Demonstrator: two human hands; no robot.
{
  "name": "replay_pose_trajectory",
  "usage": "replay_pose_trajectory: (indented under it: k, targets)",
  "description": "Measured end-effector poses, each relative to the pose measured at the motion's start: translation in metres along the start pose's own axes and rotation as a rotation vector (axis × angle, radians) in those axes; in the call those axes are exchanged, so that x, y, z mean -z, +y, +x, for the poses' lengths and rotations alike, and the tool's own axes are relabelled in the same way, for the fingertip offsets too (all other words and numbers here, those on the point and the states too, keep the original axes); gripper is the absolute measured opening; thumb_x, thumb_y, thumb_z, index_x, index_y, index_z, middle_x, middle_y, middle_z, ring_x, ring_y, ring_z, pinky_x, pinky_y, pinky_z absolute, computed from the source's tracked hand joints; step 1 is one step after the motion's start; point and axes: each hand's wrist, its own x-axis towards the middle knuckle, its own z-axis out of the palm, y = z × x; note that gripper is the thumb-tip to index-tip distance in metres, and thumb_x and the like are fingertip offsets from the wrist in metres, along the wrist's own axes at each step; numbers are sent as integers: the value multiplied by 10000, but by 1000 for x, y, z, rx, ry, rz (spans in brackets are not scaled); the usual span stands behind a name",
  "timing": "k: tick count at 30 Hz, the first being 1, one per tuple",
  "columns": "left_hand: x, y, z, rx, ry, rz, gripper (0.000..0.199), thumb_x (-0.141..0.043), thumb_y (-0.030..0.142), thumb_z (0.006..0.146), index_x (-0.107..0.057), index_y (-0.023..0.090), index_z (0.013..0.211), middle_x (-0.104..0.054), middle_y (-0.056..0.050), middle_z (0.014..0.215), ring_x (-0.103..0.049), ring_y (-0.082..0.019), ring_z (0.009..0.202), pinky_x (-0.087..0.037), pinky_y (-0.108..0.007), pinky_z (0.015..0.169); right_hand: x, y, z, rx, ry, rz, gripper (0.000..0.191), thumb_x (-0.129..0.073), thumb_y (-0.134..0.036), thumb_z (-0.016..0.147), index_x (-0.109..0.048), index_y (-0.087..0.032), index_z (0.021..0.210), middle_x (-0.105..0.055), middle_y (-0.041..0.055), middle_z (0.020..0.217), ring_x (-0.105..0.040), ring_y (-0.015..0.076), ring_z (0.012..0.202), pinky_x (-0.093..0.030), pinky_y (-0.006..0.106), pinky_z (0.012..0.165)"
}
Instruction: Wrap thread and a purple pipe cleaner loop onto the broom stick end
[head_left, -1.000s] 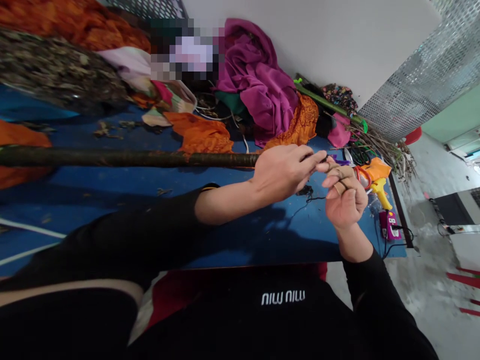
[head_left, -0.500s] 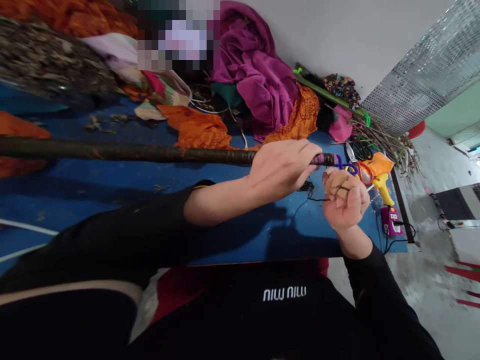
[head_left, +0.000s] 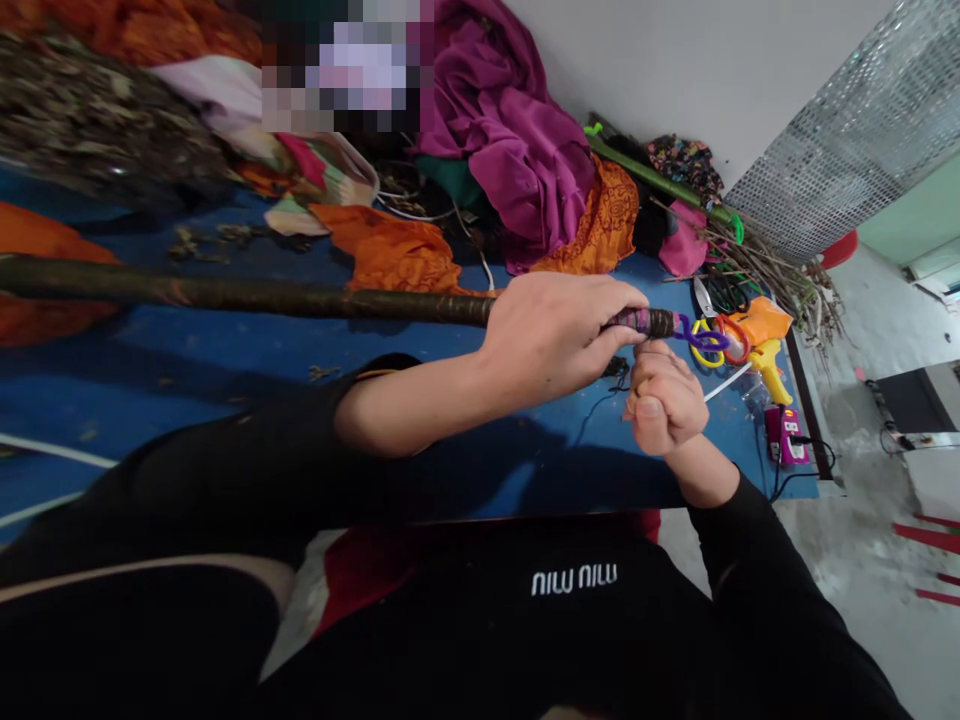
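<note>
A long dark pole (head_left: 300, 298) lies lengthwise above a blue table (head_left: 480, 480), running from the left edge of the view to a wrapped end (head_left: 652, 322) banded in purple and dark brown, right of center. The wearer's left hand (head_left: 551, 330) grips the pole just short of that end, fingers closed around it, back of the hand facing up. The right hand (head_left: 664, 400) is near the wrapped end, on the side toward the wearer's body, its fingers curled shut; whether they pinch anything cannot be told. Just beyond the pole's tip are purple loops (head_left: 706, 338), a yellow ring (head_left: 705, 350) and a red ring (head_left: 735, 340). Farther past the tip sit a yellow glue gun (head_left: 772, 372) and a magenta power strip (head_left: 786, 436) with a black cord. On the pole's far side are an orange cloth (head_left: 401, 250), a heaped magenta cloth (head_left: 525, 165), a green stalk (head_left: 649, 178) and, beyond the tip, a bundle of thin twigs (head_left: 784, 280). Dried leaves (head_left: 97, 125) are piled beyond the pole at the far left.
</note>
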Motion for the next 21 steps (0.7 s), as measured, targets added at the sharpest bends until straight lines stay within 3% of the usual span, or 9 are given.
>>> replay_pose_trajectory:
  k: [5, 10, 13, 16, 18, 21]
  targets:
    - [5, -1, 5, 86, -34, -115, 300, -623, 364, 956, -814, 319, 1184, -838, 0, 1052, -748, -203, 939, -425, -297, 726, -3, 7, -12, 84, -45, -162, 326, -429, -248, 1060, -508, -240, 744, -530, -22, 626, -534, 139, 575, -511, 335, 641]
    - [7, -1, 5, 118, -15, -141, 261, -692, 473, 908, -839, 318, 1057, -831, 3, 939, -733, -208, 889, -411, -298, 714, -7, 15, -23, 278, -273, -475, 225, -601, -312, 1009, -624, -253, 793, -600, 2, 725, -637, 174, 743, -593, 366, 767]
    - [8, 0, 4, 104, 19, -113, 277, -656, 492, 929, -841, 314, 1034, -830, -3, 922, -725, -206, 863, -409, -312, 703, -9, 17, -18, 379, -186, -475, 149, -679, -207, 956, -670, -229, 809, -662, 16, 803, -650, 162, 817, -588, 330, 839]
    - [12, -1, 2, 91, 46, -96, 323, -605, 513, 958, -828, 308, 1072, -834, -6, 964, -728, -205, 875, -436, -320, 726, -11, 15, -22, 446, -122, -467, 123, -749, -117, 877, -709, -225, 830, -740, 26, 950, -706, 175, 1027, -549, 347, 1030]
    - [16, -3, 1, 102, 66, -88, 353, -582, 535, 968, -816, 306, 1100, -833, -6, 982, -728, -207, 871, -448, -323, 726, -13, 11, -31, 388, -90, -454, 159, -778, -116, 850, -714, -259, 819, -746, -18, 920, -730, 162, 1065, -544, 332, 1053]
    - [22, -5, 0, 105, 84, -92, 374, -571, 553, 972, -805, 298, 1115, -829, -10, 966, -727, -211, 860, -453, -326, 713, -19, 6, -44, 111, -21, -309, 131, -735, -238, 911, -700, -281, 792, -682, -32, 802, -739, 155, 914, -601, 317, 881]
